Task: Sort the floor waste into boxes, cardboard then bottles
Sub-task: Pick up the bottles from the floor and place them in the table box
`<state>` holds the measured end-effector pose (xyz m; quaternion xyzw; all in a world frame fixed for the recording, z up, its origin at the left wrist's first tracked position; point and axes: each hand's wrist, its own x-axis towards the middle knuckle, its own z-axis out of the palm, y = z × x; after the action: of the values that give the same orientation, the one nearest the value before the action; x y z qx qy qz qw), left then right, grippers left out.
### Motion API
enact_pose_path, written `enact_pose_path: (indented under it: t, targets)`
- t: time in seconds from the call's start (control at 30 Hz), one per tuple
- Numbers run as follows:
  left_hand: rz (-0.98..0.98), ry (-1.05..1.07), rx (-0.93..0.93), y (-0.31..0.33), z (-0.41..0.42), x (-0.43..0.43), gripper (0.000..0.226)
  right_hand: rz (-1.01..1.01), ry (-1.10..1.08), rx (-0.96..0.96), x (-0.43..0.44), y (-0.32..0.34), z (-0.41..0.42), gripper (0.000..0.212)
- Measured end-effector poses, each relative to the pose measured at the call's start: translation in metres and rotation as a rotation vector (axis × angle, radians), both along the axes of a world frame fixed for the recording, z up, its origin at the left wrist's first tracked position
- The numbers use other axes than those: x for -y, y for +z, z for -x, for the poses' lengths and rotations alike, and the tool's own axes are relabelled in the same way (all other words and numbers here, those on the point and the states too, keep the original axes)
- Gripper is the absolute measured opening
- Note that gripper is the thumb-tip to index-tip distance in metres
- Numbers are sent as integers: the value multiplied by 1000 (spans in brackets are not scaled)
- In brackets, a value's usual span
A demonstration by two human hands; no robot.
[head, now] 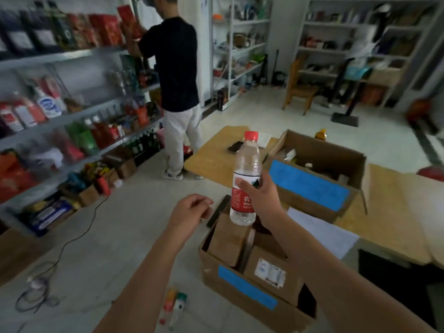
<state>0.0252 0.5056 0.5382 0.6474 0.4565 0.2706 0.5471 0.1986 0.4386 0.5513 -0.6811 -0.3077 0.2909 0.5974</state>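
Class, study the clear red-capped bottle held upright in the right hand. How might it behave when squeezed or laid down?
The bottle looks see-through with no water line visible, so probably light. Its ribbed plastic would likely dent under a squeeze from the right hand. Being round, it may roll if laid flat.

The pale tiled floor (134,224) carries a near cardboard box (210,269) with a blue label. Beyond that box stand a second labelled box (310,186) and flat cardboard sheets (209,162). Just left of the near box lie small bottles (174,304), and farther left trails a grey cable (72,239). To its right, white paper (324,234).
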Motion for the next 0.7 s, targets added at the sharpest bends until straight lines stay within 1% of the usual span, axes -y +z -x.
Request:
enact_pose_path:
  t: [0.1, 0.17, 0.3, 0.4, 0.53, 0.63, 0.7]
  targets:
    - [-29, -40, 28, 9, -42, 6, 15, -3, -60, 12, 19, 3, -39, 45]
    - [-50, -83, 26, 12, -73, 10, 15, 11, -86, 8, 32, 4, -67, 48]
    - [-53, -136, -59, 8, -134, 16, 14, 31, -107, -36, 59, -10, -135, 52]
    - [-63, -131, -117, -6, -180, 20, 14, 57, -120, -39, 78, -23, -191, 48]
    - [-63, -190, -203, -23, -247, 27, 8, 52, -165, 10, 86, -22, -280, 52]
    - [-83, -263, -283, -35, -298, 23, 12, 42, -229, 118, 73, -11, -352, 51]
    - [-104, -306, -329, -46, -328, 19, 15, 43, -246, 133, 57, -10, -395, 51]
